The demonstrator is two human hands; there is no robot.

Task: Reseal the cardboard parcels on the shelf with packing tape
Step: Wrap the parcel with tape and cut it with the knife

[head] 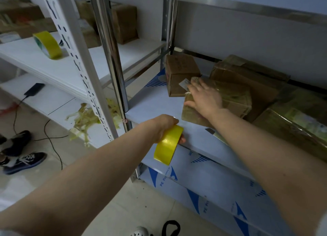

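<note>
Head view: left hand [163, 127] holds tape roll [168, 146] before shelf edge [198, 147].

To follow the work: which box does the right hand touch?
The tape-wrapped box nearest the front of the shelf: it alone has the right hand on it.

I can read very little here — only "PE Pro…" in blue letters, cut short, printed twice on the white-and-blue protective film [212, 181] over the lower steel shelf [138, 173]. The reddish print on the small brown cardboard box [180, 71] is too blurred for me.
</note>
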